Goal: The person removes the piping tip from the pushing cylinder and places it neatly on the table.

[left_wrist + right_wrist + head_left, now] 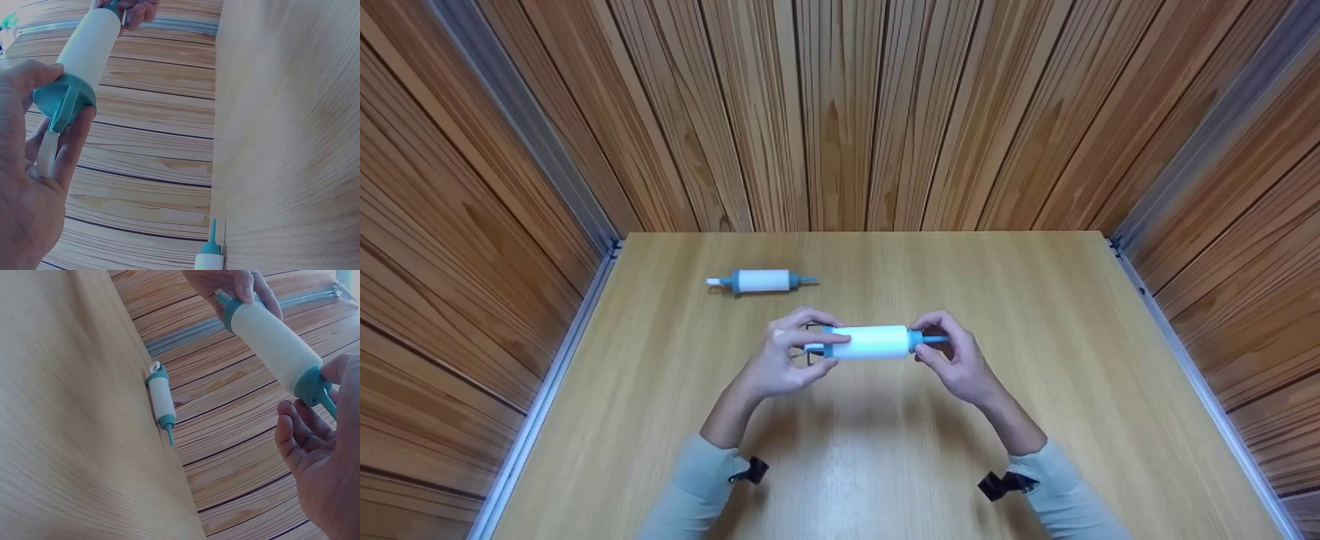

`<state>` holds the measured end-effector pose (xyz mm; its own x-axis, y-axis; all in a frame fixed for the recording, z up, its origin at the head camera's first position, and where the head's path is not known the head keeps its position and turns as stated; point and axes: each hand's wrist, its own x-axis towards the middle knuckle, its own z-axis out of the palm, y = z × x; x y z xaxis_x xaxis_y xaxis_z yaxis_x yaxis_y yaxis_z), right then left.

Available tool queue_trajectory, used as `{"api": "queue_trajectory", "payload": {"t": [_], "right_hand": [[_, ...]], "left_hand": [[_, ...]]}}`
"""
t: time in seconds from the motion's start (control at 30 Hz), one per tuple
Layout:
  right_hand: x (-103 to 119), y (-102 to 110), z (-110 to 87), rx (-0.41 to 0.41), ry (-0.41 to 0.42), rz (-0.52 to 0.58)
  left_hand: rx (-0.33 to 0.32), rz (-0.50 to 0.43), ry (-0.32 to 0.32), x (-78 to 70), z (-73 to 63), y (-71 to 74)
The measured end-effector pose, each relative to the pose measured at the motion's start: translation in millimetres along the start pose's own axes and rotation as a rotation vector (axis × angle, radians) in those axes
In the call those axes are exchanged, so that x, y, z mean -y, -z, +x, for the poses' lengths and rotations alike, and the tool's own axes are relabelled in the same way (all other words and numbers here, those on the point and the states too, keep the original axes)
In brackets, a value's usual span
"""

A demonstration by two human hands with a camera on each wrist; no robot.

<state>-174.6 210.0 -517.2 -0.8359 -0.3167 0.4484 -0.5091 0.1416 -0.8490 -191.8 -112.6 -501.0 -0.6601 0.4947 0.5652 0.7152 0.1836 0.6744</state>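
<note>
A white tube (874, 342) with teal ends is held level between the two hands, raised over the table. Its thin teal spout points right; at its left end, a teal piece with a white tip shows in the left wrist view. My left hand (789, 358) grips the left cap between thumb and fingers, one finger lying along the barrel. On the spout side, my right hand (962, 366) pinches the teal cap (310, 385) with thumb and fingertips. Behind the left hand lies a second, similar tube (763, 280), its spout also toward the right.
The wooden table (1072, 315) is enclosed by plank walls (840, 112) at the back and both sides. Metal rails (540, 409) run along its side edges. Each sleeve carries a small black clip-like piece (997, 486) near the wrist.
</note>
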Motion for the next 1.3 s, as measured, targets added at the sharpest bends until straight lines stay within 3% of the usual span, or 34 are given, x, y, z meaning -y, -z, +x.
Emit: {"api": "queue_trajectory", "payload": {"t": [0.17,0.5,0.73,1.3], "right_hand": [[-0.3,0.9,-0.2,0.018,0.007,0.001],[1.8,1.1,2.4,-0.023,-0.072,-0.028],[2.5,0.2,3.6,-0.024,-0.084,-0.037],[0.0,2.2,3.1,0.009,0.027,0.004]], "left_hand": [[0.001,0.001,0.0,1.2,-0.5,0.1],[0.016,0.008,0.014,-0.1,1.0,0.9],[0.01,0.017,0.025,-2.8,0.4,2.1],[0.014,0.006,0.029,-2.7,1.6,2.5]]}}
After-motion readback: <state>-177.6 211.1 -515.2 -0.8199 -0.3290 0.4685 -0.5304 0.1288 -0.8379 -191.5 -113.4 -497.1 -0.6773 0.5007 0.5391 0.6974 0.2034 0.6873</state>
